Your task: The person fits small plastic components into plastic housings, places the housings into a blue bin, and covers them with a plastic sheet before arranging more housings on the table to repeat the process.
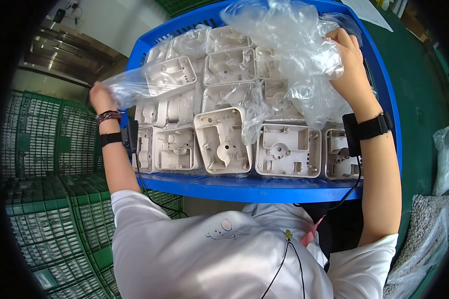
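Observation:
My left hand (103,97) is closed on the gathered end of a clear plastic bag (128,85), stretched out past the left side of the blue crate (264,188). Inside that bag, at its other end, a white plastic housing (172,74) sits tilted above other housings. At the far right of the crate, my right hand (353,67) has its fingers curled into a bunch of crumpled clear plastic bags (304,47). Several open white housings stand in rows below, among them a tilted one (225,142) in front. The bunched plastic hides part of the back rows.
Green slatted crates (40,134) are stacked to the left. A green surface (409,99) runs along the right, with a clear plastic bag (446,154) and a bagged grey speckled material (419,239) on it. Black cables hang from both wrist straps.

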Tool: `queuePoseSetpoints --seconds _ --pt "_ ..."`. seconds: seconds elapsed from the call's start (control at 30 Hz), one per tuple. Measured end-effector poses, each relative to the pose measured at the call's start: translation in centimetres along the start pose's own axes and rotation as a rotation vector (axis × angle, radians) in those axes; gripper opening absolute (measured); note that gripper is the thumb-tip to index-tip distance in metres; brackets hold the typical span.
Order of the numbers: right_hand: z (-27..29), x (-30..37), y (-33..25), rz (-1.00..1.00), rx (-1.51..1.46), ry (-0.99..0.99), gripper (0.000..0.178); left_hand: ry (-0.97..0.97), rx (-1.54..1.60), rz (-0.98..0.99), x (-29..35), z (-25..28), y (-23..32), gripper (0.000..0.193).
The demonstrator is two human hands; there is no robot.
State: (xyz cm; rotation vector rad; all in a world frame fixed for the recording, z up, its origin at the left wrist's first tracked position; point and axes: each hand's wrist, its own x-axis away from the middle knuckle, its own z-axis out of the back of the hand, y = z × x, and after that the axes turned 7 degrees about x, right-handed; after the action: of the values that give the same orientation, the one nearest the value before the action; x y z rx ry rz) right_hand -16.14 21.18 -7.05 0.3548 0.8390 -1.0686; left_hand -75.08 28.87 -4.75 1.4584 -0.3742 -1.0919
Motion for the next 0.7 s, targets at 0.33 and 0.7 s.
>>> queuePoseSetpoints --seconds 0.33,0.7 --pt "4.0 -2.7 -9.6 0.086 -0.759 -0.046 0.041 -0.697 0.268 -0.787 20.0 -14.4 16.6 0.009" --pt "3.1 -2.8 -3.5 -0.132 -0.356 -0.061 0.038 -0.873 0.222 -0.113 18.0 -14.5 12.2 0.027"
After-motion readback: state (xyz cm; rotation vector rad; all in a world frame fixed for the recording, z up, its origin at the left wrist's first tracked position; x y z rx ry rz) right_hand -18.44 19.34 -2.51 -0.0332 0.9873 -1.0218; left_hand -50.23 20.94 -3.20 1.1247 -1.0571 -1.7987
